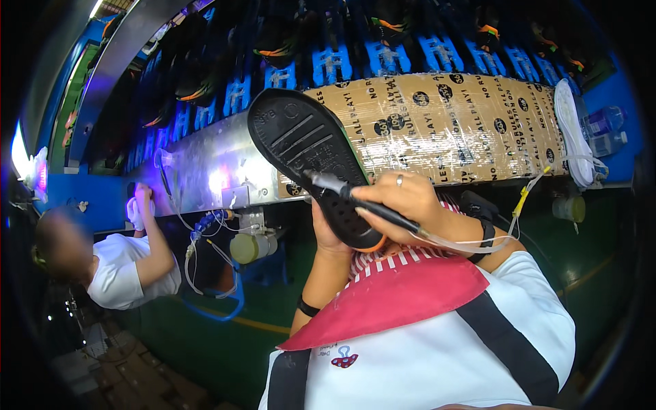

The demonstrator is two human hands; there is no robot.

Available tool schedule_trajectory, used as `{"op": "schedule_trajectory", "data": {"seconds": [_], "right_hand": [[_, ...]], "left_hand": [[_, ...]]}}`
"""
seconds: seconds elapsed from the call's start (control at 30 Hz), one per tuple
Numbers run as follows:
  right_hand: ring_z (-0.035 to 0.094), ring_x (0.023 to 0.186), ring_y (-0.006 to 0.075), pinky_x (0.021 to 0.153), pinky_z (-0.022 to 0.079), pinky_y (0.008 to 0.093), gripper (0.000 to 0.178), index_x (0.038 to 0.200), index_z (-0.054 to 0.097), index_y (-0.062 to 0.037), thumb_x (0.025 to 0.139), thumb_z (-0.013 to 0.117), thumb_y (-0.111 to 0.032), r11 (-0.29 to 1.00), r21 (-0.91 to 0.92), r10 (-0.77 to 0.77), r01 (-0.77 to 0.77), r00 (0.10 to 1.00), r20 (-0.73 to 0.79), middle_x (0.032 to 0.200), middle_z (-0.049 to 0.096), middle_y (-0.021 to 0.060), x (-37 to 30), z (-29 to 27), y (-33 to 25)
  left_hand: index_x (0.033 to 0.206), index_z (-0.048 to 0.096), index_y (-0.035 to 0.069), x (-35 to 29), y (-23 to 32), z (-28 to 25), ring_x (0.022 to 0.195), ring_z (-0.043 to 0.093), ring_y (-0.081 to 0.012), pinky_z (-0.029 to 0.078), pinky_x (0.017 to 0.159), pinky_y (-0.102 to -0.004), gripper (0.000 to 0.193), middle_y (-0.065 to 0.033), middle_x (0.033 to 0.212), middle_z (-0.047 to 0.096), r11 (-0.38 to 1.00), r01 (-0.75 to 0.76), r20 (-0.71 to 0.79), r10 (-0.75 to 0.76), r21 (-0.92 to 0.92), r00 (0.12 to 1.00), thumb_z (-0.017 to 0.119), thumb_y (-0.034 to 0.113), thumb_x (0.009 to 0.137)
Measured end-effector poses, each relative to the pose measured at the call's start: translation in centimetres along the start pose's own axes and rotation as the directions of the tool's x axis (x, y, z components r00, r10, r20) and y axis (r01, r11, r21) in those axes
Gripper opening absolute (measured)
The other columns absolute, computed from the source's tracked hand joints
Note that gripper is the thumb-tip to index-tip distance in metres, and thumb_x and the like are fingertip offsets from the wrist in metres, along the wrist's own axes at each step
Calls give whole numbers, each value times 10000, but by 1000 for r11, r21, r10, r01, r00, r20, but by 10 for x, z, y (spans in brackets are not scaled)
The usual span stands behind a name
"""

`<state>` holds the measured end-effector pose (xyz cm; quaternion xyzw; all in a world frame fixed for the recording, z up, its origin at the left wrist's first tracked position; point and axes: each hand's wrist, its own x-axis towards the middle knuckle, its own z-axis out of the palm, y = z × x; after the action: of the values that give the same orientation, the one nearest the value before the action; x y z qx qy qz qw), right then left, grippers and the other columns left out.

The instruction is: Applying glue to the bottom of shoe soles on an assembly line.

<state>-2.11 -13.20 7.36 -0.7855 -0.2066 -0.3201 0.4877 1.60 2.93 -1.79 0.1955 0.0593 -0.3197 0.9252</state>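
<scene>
A black shoe sole (301, 133) is held up in front of me, its hollow inner face with ribs and small holes towards me. An orange edge shows at its near end. My left hand (326, 229) is closed around the near part of the sole from below, its fingers mostly hidden behind it. In my right hand (403, 201) is a black-handled glue brush (383, 213) with a clear tube trailing from its back end to the right. The brush's pale bristle tip lies against the middle of the sole.
Behind the sole is a bench padded with printed brown cardboard (465, 130). A white sole (572, 133) and plastic bottles (605, 123) are at its right end. Blue racks (386, 58) carry dark shoes beyond. Jars (249, 247) hang below the edge. A co-worker (130, 266) is at left.
</scene>
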Motion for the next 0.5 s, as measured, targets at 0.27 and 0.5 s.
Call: {"op": "schedule_trajectory", "data": {"seconds": [0.27,0.5], "right_hand": [[552,553,234,502,423,313,206,839,602,-23,641,646,-56,978,190,45,-90,972,233,604,530,82,-8,2,-7],[541,515,181,472,406,274,231,904,622,-24,678,667,-23,934,254,190,-252,951,244,616,550,73,-14,8,-6]], "left_hand": [[1233,389,48,12,6,14,1051,447,-381,419,858,-477,735,-212,1171,457,999,47,157,-42,-22,987,404,617,767],[1236,397,42,15,20,24,1008,493,-380,461,807,-454,675,-214,1136,493,993,-114,76,111,38,991,339,573,824]]}}
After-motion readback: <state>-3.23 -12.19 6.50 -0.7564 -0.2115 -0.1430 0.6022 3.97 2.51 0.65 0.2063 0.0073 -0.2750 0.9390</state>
